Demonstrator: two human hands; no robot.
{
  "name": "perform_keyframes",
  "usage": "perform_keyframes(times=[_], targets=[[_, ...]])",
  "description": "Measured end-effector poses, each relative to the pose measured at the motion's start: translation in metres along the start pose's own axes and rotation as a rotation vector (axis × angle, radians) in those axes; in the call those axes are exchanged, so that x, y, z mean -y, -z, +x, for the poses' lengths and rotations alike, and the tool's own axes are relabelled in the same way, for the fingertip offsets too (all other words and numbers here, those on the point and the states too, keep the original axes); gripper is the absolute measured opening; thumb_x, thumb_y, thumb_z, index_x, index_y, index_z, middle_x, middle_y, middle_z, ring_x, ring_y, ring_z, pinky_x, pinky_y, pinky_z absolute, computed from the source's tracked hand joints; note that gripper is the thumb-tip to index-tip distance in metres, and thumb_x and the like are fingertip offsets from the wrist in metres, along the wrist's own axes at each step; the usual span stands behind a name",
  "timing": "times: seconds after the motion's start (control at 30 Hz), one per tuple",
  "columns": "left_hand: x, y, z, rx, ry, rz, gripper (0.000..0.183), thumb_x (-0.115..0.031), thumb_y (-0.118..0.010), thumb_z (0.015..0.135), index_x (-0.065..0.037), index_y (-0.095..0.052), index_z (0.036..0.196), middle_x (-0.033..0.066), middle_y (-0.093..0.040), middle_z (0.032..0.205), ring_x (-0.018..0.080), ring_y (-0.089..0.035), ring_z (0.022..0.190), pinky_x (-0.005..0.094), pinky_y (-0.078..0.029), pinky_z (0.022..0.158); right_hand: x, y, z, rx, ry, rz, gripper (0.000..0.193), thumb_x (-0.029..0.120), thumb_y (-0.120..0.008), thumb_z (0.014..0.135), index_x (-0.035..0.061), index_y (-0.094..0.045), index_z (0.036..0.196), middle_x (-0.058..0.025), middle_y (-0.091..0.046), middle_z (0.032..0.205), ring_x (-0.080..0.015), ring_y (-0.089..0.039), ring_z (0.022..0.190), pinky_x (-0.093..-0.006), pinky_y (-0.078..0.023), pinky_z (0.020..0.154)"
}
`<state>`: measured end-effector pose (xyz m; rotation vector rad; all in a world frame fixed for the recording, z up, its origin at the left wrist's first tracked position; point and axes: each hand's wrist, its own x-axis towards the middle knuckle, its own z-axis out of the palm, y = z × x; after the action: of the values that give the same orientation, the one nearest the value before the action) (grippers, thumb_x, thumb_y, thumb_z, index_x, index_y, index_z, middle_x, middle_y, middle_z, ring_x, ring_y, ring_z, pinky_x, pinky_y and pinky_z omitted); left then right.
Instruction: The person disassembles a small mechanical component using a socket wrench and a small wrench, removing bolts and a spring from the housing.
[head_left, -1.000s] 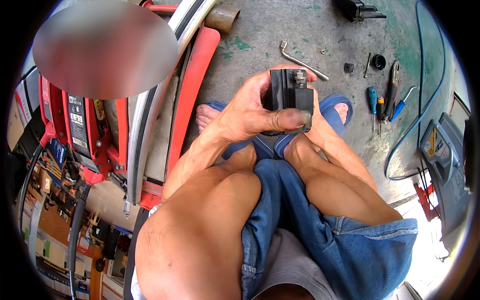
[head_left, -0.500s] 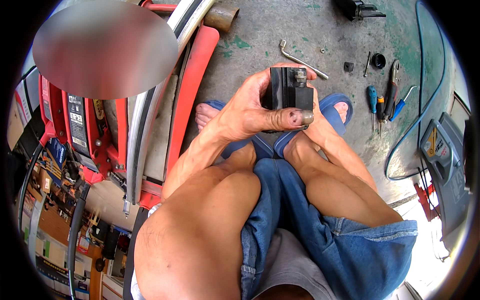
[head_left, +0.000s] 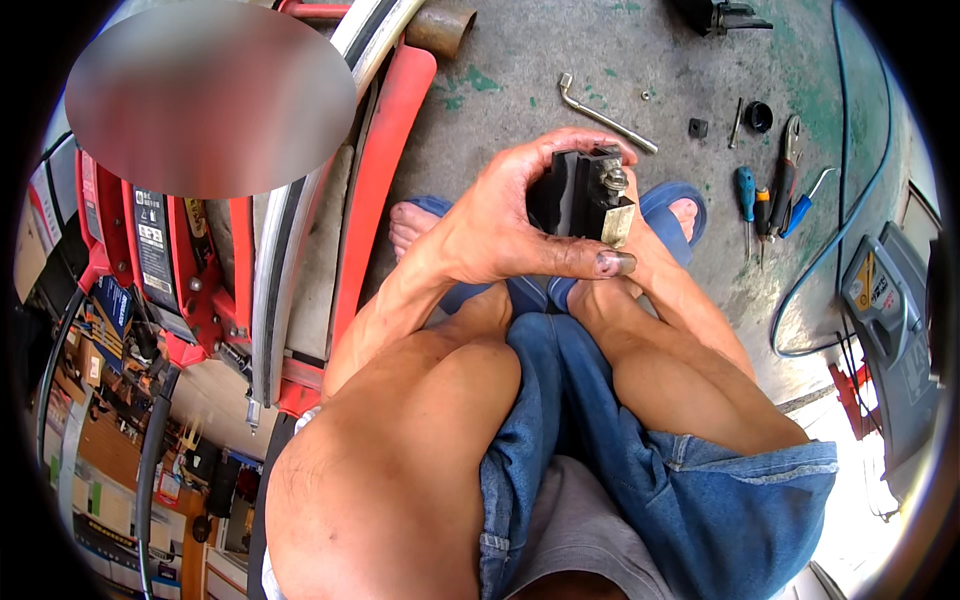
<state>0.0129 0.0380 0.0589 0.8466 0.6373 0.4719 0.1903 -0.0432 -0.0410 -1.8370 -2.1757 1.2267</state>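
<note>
A black block-shaped part (head_left: 568,195) with ridged sides is held above my feet. A small metal bolt (head_left: 613,178) sits in its right side, above a shiny metal face. My left hand (head_left: 490,215) grips the block from the left, its fingers curled over the far side and its dirty thumb stretched along the near side. Behind the block is my right hand (head_left: 641,228), reaching up from the lower right. Only its wrist and back show; the block hides its fingers, so its grip cannot be seen.
An L-shaped socket wrench (head_left: 610,118) lies on the floor ahead. To the right are screwdrivers (head_left: 746,195), pliers (head_left: 787,165), a blue-handled hook tool (head_left: 800,212), a black ring (head_left: 759,117) and a blue hose (head_left: 842,130). A red metal frame (head_left: 385,190) stands at left.
The block has turned in my left hand, so its bolt and shiny metal face now show on the right. My left thumb has shifted slightly down along it.
</note>
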Motion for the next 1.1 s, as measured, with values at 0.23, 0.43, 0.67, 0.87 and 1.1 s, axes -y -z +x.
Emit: perform_keyframes(times=[0.23,0.43,0.67,0.87,1.1], targets=[[-0.001,-0.001,0.000,-0.005,-0.175,0.232,0.075,-0.014,-0.095,0.068,-0.005,-0.060,0.134,0.0039,-0.067,0.115,0.0134,-0.061,0.109,0.0316,-0.050,0.097,0.000,-0.004,-0.002,-0.163,0.050,0.087,0.036,0.031,-0.070,0.081,0.0175,-0.069,0.115,-0.0090,-0.064,0.114,-0.0341,-0.064,0.102,-0.0494,-0.057,0.081],[-0.001,-0.002,-0.002,-0.006,-0.222,0.325,0.078,-0.013,-0.096,0.066,-0.004,-0.059,0.135,0.0059,-0.067,0.119,0.0150,-0.062,0.112,0.0326,-0.050,0.100,-0.001,-0.002,-0.003,-0.127,0.061,0.041,0.037,0.030,-0.071,0.080,0.0170,-0.068,0.115,-0.0084,-0.062,0.113,-0.0340,-0.062,0.103,-0.0494,-0.056,0.080],[0.001,-0.003,-0.002,-0.012,-0.295,0.386,0.081,-0.012,-0.097,0.063,-0.004,-0.059,0.134,0.0075,-0.067,0.122,0.0176,-0.064,0.113,0.0334,-0.051,0.101,-0.004,-0.007,-0.003,-0.089,0.036,-0.035,0.034,0.033,-0.070,0.081,0.0161,-0.068,0.111,-0.0094,-0.056,0.114,-0.0334,-0.060,0.103,-0.0493,-0.056,0.078],[0.001,-0.002,-0.003,-0.010,-0.299,0.369,0.080,-0.012,-0.097,0.061,-0.003,-0.061,0.131,0.0080,-0.067,0.120,0.0178,-0.065,0.111,0.0336,-0.052,0.098,-0.001,-0.005,-0.004,-0.074,0.057,-0.073,0.031,0.031,-0.069,0.081,0.0162,-0.069,0.109,-0.0108,-0.054,0.113,-0.0345,-0.058,0.105,-0.0498,-0.054,0.078],[0.002,-0.005,0.000,0.001,-0.324,0.327,0.072,-0.012,-0.096,0.060,-0.003,-0.064,0.124,0.0085,-0.068,0.115,0.0203,-0.068,0.104,0.0341,-0.054,0.091,-0.012,-0.017,-0.006,-0.125,0.048,-0.049,0.038,0.029,-0.069,0.082,0.0134,-0.065,0.116,-0.0103,-0.054,0.112,-0.0349,-0.058,0.105,-0.0506,-0.052,0.081]])
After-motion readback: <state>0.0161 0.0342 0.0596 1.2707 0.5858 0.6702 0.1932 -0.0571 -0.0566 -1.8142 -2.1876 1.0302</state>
